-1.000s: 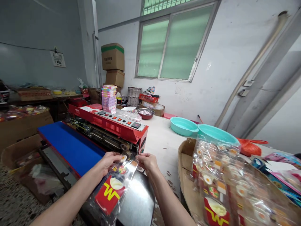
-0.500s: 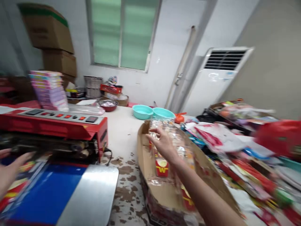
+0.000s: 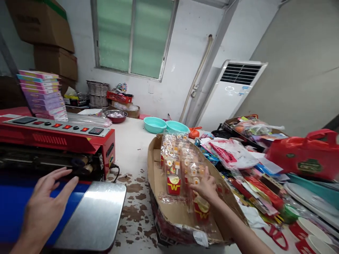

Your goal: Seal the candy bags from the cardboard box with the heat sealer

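Note:
My left hand point(image 3: 47, 201) hovers over the blue feed surface point(image 3: 13, 208) of a red machine point(image 3: 66, 141). Its fingers and thumb are apart with nothing between them. Within a long cardboard tray point(image 3: 156, 176), my right hand point(image 3: 205, 185) reaches over a clear packet with a red fries-box picture point(image 3: 201, 209) in the right row. Thumb and fingers are spread across its upper part; whether they press on it is hard to see. A similar clear packet point(image 3: 173, 180) lies at the front of the left row, with several more overlapping behind it.
A metal plate point(image 3: 92, 215) extends from the machine's right side. Two turquoise basins point(image 3: 155, 125) stand behind the tray. To the right are piled plastic packages, red scissors point(image 3: 277, 234), paper cups point(image 3: 308, 229) and a red bag point(image 3: 304, 155). A power cord point(image 3: 116, 171) leaves the machine.
My right hand has moved from the left row's far part towards me, over the right row. My left hand is now further into view; the colourful printed packaging beneath it has gone from sight.

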Demonstrator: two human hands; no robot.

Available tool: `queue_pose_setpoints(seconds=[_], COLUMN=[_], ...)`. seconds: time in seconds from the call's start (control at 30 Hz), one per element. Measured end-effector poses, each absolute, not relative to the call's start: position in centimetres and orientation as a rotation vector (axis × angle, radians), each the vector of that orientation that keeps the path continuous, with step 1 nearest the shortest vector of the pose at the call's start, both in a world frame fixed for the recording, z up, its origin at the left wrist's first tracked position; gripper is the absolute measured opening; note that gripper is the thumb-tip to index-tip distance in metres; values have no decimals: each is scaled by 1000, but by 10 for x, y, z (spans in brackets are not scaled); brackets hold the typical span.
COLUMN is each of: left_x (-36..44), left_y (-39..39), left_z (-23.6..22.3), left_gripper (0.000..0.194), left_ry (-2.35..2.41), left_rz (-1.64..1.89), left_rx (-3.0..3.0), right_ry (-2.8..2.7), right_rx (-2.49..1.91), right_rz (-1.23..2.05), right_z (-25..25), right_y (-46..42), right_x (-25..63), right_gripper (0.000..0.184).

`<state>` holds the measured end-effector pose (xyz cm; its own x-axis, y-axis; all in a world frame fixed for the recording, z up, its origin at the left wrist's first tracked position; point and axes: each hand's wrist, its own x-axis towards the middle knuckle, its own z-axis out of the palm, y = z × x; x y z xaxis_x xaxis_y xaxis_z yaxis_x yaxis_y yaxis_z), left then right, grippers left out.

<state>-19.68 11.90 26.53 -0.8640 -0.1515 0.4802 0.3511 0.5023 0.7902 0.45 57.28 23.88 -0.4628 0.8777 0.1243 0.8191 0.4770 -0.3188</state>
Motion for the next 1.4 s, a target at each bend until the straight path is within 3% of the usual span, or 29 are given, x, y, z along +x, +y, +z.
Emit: queue_pose_setpoints(seconds=[0.13,0.23,0.4,0.57,0.63,0.73,0.8,0.93,1.2,1.4], left_x=[-174,-145,-111,-126,-131,-131,-126,-122,-178,-206], left_y=[147,177,230,224,205,175,159,143,152,161], left_z=[266,278,308,314,309,297,288,279,300,277], left_gripper=[37,45,85,49,50,55,56,53,36,23], left_ry=[-2214,-2259,-2338,-2097,-2102,-2081,-2106,-2087,-2119,-2080], left_rz=[-1461,-1754,-2182,-2857,-2939,-3036,-3077,-3183,-2958,-2903], left_rx=[-362,-503,-973,-818,-766,-849,-826,-744,-98,158], right_ry=[-2222,-2177,-2182,-2207,-2257,-2389,-2403,-2265,-2294,-2188], right_rx=[-1272,-942,-364,-218,-136,66,124,-125,-148,-321], right_rz=[475,558,804,1176,1363,1707,1926,2172,2203,2184], right_z=[310,364,391,382,382,382,376,354,330,307], right_y=[572,534,421,373,378,386,385,370,335,324], right_x=[2,-16,-64,-90,-95,-102,-107,-119,-134,-150], right_gripper=[123,126,126,119,101,56,41,43,40,37])
